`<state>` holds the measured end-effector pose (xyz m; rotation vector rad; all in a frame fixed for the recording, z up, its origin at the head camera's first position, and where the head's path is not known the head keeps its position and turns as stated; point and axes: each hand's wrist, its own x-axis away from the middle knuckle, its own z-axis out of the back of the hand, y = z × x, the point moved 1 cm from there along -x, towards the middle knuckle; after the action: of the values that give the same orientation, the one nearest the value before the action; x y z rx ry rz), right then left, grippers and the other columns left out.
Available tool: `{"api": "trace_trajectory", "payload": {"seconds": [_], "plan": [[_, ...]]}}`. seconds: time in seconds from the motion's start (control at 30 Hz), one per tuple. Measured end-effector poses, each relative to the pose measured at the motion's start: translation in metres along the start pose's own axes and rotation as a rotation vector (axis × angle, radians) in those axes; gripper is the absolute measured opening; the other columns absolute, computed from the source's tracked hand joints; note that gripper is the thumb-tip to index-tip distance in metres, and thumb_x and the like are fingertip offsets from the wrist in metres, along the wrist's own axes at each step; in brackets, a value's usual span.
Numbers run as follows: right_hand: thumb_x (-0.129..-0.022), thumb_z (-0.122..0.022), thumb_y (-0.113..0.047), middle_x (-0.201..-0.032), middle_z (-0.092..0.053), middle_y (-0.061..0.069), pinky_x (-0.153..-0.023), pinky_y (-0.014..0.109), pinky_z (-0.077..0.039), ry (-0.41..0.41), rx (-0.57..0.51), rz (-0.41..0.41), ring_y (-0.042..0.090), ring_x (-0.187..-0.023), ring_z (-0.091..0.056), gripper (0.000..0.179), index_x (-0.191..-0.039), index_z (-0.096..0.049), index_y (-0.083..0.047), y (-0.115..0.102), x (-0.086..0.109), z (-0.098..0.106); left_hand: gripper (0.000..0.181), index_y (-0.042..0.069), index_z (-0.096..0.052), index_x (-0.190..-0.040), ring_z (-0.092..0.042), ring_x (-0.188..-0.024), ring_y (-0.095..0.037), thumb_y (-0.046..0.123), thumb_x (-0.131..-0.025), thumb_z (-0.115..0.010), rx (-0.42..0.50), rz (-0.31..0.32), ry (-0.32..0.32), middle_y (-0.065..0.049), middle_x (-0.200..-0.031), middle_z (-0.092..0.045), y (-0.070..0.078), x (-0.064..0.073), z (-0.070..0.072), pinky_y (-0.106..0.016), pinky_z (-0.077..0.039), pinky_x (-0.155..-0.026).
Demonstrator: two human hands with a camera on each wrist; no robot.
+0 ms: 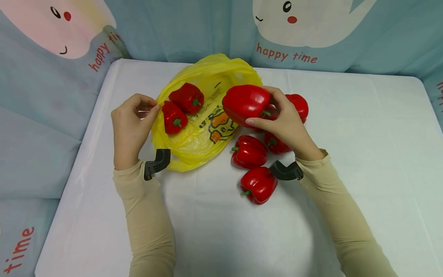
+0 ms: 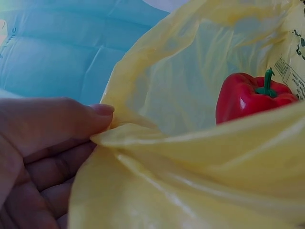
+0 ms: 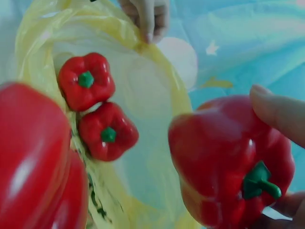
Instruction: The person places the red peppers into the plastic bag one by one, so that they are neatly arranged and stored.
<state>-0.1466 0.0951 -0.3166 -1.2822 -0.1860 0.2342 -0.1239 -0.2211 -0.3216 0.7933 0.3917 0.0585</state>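
A yellow plastic bag point(image 1: 194, 152) lies with its mouth spread wide, a printed cartoon on its side. My left hand point(image 1: 133, 121) pinches the left rim of the bag between thumb and finger, as the left wrist view shows closely. Inside rest two red bell peppers, one point(image 1: 187, 98) behind the other point(image 1: 174, 117). My right hand point(image 1: 285, 119) grips another red bell pepper point(image 1: 245, 102), its green stem facing the palm, over the right part of the bag. In the right wrist view this held pepper point(image 3: 228, 157) has the thumb or a finger at its upper side.
Several more red peppers sit right of the bag: one point(image 1: 250, 152) beside its edge, one point(image 1: 258, 185) nearer me, one point(image 1: 298, 105) behind my right hand. The white table point(image 1: 221, 238) meets a blue printed curtain point(image 1: 194, 30) at the back and left.
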Motion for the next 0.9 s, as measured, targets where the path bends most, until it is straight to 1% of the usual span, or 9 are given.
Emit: {"api": "trace_trajectory", "payload": {"seconds": [0.17,0.3,0.4,0.53,0.7,0.9], "plan": [[-0.080,-0.077,-0.017,-0.131,-0.048,0.001,-0.092,0.037,-0.049,0.005,-0.028,0.001,0.016,-0.119,-0.047,0.067,-0.137,-0.042,-0.013,-0.004,-0.017,-0.014,0.019,-0.004,-0.067,-0.097,-0.065,-0.087,-0.023,0.013,-0.090,-0.065,0.001,0.003,0.006,-0.014,-0.095,-0.068,0.001,0.000,0.000,-0.015,-0.050,-0.077],[-0.079,-0.077,-0.019,-0.131,-0.048,0.001,-0.092,0.035,-0.049,0.009,-0.023,0.004,0.014,-0.118,-0.047,0.070,-0.138,-0.040,-0.012,-0.005,-0.027,-0.023,0.019,-0.005,-0.067,-0.097,-0.065,-0.086,-0.023,0.013,-0.090,-0.065,0.002,0.003,0.006,-0.014,-0.094,-0.068,0.001,0.000,0.000,-0.015,-0.050,-0.077],[-0.079,-0.078,-0.022,-0.131,-0.049,0.000,-0.091,0.033,-0.050,0.017,-0.013,-0.014,0.013,-0.118,-0.046,0.071,-0.138,-0.040,-0.012,-0.006,-0.032,-0.029,0.019,-0.005,-0.067,-0.096,-0.065,-0.086,-0.024,0.013,-0.090,-0.065,0.004,-0.003,0.008,-0.014,-0.094,-0.068,0.001,0.000,0.000,-0.014,-0.049,-0.076],[-0.080,-0.077,-0.024,-0.133,-0.047,0.000,-0.091,0.032,-0.049,0.016,-0.034,-0.071,0.013,-0.119,-0.045,0.073,-0.140,-0.037,-0.013,-0.007,-0.041,-0.038,0.018,-0.005,-0.067,-0.096,-0.065,-0.085,-0.023,0.012,-0.090,-0.065,0.006,-0.010,0.009,-0.014,-0.093,-0.068,0.000,-0.001,0.000,-0.013,-0.049,-0.076],[-0.082,-0.076,-0.022,-0.136,-0.044,0.001,-0.094,0.030,-0.047,0.029,-0.063,-0.155,0.013,-0.122,-0.042,0.073,-0.142,-0.034,-0.013,-0.006,-0.053,-0.048,0.018,-0.005,-0.067,-0.096,-0.065,-0.086,-0.023,0.013,-0.090,-0.065,0.007,-0.004,0.004,-0.014,-0.094,-0.068,0.000,0.000,-0.001,-0.016,-0.050,-0.078],[-0.083,-0.073,-0.019,-0.136,-0.044,0.002,-0.094,0.029,-0.046,0.052,-0.130,-0.190,0.015,-0.122,-0.041,0.072,-0.142,-0.033,-0.012,-0.004,-0.065,-0.054,0.018,-0.004,-0.067,-0.096,-0.065,-0.086,-0.023,0.012,-0.090,-0.065,0.007,-0.006,0.001,-0.014,-0.094,-0.068,0.001,-0.001,-0.001,-0.018,-0.051,-0.078]]}}
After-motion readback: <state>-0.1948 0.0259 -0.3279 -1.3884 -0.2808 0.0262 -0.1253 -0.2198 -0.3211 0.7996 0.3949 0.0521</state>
